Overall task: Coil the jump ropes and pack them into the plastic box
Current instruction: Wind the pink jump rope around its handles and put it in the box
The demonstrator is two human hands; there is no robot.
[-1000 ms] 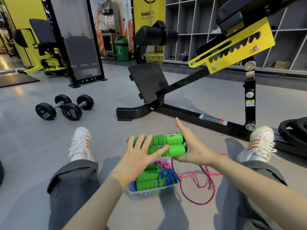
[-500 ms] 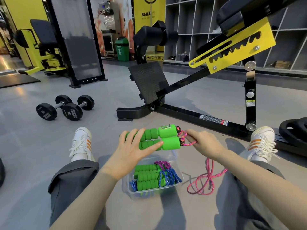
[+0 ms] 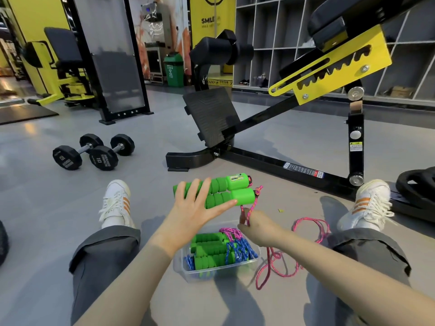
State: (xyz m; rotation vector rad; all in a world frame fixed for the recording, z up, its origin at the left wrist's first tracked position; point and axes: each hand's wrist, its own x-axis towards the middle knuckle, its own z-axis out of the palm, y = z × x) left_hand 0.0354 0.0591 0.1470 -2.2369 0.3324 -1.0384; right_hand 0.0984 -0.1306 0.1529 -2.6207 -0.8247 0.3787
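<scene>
you are partway through: the plastic box (image 3: pixel 255 261) between your legs already holds coiled ropes (image 3: pixel 217 250), green grips with blue and pink cord. your left hand (image 3: pixel 191 211) props the pair of green handles (image 3: pixel 231 191) above the box, fingers spread, thumb under them. your right hand (image 3: pixel 257 228) pinches the pink cord (image 3: pixel 250 209) just below them. most of that cord lies loose on the floor (image 3: pixel 306 250), so the winding and packing remain

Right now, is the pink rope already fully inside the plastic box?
No: the pink rope trails loose on the floor beside the plastic box, pinched by the right hand.
</scene>
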